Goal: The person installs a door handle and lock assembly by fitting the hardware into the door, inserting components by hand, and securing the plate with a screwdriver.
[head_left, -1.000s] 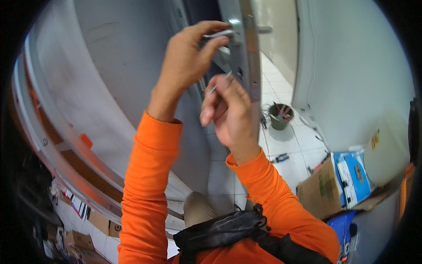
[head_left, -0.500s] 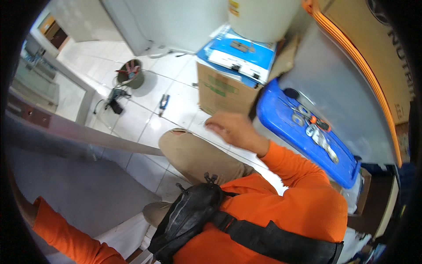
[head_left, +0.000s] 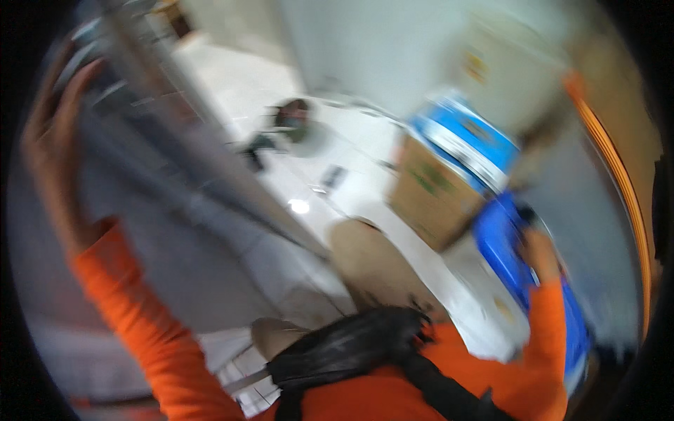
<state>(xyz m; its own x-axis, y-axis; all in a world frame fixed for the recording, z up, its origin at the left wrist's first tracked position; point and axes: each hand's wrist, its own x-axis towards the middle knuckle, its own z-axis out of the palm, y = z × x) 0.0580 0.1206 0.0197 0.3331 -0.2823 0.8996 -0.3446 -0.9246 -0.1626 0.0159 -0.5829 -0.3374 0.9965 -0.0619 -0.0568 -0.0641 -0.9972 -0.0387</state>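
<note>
My left hand (head_left: 62,140) is raised at the far left, its fingers apart, against the grey door (head_left: 151,231) close to its long edge. Nothing shows in its grasp. On the right, my right hand (head_left: 539,252) reaches down onto the blue lid (head_left: 502,235) of a storage box. A dark round object (head_left: 525,212) lies just beyond its fingers. Motion blur smears those fingers, and whether they hold anything cannot be made out. The hand and sleeve cover the part of the lid where tools lay.
A brown carton (head_left: 432,193) carries a blue-and-white flat package (head_left: 467,140) and a pale bin (head_left: 512,67). On the white tiles stand a dark bucket (head_left: 300,130), a black tool (head_left: 258,147) and a small blue-black tool (head_left: 333,177). My knee (head_left: 372,259) is between door and carton.
The view has swung, shifting the room rightward. My left hand has come into view, raised along the door. My right hand has gone from above my knee to the blue lid.
</note>
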